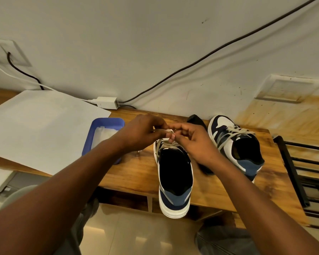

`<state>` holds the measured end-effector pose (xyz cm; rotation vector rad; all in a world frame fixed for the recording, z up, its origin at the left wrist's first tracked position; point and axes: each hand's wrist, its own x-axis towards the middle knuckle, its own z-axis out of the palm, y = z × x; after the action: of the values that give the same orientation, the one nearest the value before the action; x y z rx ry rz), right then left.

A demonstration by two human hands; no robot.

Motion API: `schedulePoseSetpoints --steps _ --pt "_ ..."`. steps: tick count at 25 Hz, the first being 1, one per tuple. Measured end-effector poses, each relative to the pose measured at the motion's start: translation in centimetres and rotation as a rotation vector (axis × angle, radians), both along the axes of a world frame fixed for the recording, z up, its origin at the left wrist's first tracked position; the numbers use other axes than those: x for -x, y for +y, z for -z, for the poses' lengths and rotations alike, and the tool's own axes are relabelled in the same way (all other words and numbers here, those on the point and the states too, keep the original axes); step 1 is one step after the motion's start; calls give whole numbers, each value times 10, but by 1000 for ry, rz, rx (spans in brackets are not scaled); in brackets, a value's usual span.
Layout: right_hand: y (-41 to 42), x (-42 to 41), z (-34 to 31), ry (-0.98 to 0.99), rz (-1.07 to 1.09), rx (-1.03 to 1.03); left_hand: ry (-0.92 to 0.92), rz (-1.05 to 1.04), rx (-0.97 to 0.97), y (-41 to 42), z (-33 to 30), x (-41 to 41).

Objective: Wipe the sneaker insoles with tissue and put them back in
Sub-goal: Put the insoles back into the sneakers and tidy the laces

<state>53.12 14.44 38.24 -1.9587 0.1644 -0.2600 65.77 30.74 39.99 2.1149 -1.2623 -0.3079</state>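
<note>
Wooden desk (136, 172) carries two blue-white lace-up sneakers (175, 173) (236, 144), one black insole (197, 120), one blue plastic tray (107, 126). Two hands, left hand (142, 133) and right hand (195, 140), together pinching near-edge sneaker's laces.

Warm, dim indoor light yellows my view; the wall (155, 43) above stays paler. Wide-angle bending curves the edges, the socket plate (9, 52) at left blurs, and glare glints off the floor (136, 234).
</note>
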Motion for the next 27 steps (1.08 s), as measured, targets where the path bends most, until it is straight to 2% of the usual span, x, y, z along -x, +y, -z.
schedulePoseSetpoints --steps 3,6,9,13,19,21,24,27 --pt "-7 4 -1 -41 105 -186 60 -1 94 -5 -1 2" --pt "-5 6 3 -7 149 -99 145 -1 151 -9 2 6" --pt "-1 10 0 39 52 -111 190 -62 182 -13 8 10" --pt "-3 12 2 58 -64 -234 188 -78 189 -17 10 13" --pt "-1 10 3 62 31 -546 287 -75 225 -20 12 19" --pt "-2 9 4 58 53 -583 296 -95 231 -20 13 19" --pt "-5 12 -2 36 75 -454 292 -133 236 -22 15 19" --pt "-10 19 -9 16 123 11 269 -146 231 -24 17 19"
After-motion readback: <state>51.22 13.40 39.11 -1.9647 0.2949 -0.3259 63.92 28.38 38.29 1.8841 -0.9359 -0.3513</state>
